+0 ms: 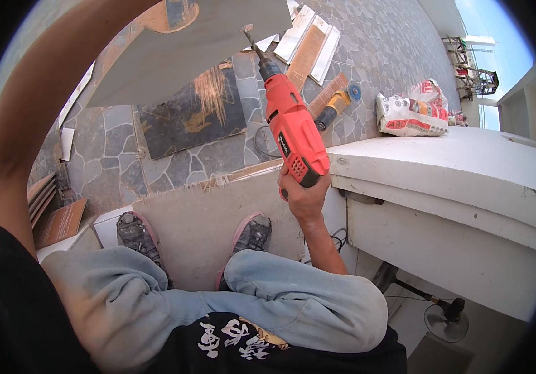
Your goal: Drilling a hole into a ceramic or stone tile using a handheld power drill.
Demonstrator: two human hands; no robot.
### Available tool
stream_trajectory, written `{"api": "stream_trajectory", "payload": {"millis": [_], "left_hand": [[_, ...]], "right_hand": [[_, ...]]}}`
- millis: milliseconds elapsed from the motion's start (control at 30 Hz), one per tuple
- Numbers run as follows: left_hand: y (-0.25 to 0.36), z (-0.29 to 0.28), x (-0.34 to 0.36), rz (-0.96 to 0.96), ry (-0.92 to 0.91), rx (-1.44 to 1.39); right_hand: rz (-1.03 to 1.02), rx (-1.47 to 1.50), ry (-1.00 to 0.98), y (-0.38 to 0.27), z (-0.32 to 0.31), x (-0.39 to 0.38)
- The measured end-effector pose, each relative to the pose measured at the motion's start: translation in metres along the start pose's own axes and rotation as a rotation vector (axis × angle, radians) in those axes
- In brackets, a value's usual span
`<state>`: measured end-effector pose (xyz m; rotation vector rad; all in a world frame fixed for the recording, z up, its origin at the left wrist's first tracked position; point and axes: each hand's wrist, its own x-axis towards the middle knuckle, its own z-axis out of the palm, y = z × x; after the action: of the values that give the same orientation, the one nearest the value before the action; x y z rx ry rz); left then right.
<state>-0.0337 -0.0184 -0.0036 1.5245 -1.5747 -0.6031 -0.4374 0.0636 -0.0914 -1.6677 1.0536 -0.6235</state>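
A red power drill (294,121) is held by its rear handle in my right hand (307,194), whose fingers are wrapped round the grip. The drill points up and slightly left, away from me. From its black chuck sticks a twisted drill bit (254,43) with a pale, dusty tip. Close to that tip is the edge of a large grey panel (174,62); whether they touch I cannot tell. My left arm (15,124) arches up along the left side and leaves the view at the top, so the left hand is hidden.
I squat on a pale ledge (193,218). Beyond lie a dark board (155,128), white and brown planks (308,53) and a yellow angle grinder (336,107). Right are a white counter (455,159), printed sacks (408,115) and a fan (447,319). Brown tiles (62,221) are stacked left.
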Motion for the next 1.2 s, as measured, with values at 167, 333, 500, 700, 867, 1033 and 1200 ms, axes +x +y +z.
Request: {"api": "stream_trajectory", "payload": {"millis": [167,333,500,700,867,1033,1200], "left_hand": [[0.003,0.003,0.003,-0.025,-0.037,-0.003],[0.001,0.004,0.003,0.012,-0.008,0.011],[0.0,0.004,0.003,0.016,-0.011,0.009],[-0.001,0.002,0.002,-0.006,-0.022,0.005],[-0.003,-0.001,0.0,-0.017,-0.015,-0.006],[-0.004,-0.002,-0.004,0.018,-0.006,-0.059],[0.0,-0.006,-0.009,0.004,0.049,0.025]], "right_hand": [[0.026,-0.068,0.025,-0.003,-0.01,0.003],[0.046,-0.056,0.039,0.0,-0.009,0.002],[-0.036,-0.032,0.068,0.001,0.0,-0.002],[-0.063,-0.026,0.107,-0.007,0.009,-0.004],[0.013,0.078,0.097,-0.018,0.018,-0.009],[0.113,0.158,0.047,-0.025,0.018,-0.013],[0.103,0.151,0.064,-0.018,0.018,-0.017]]}}
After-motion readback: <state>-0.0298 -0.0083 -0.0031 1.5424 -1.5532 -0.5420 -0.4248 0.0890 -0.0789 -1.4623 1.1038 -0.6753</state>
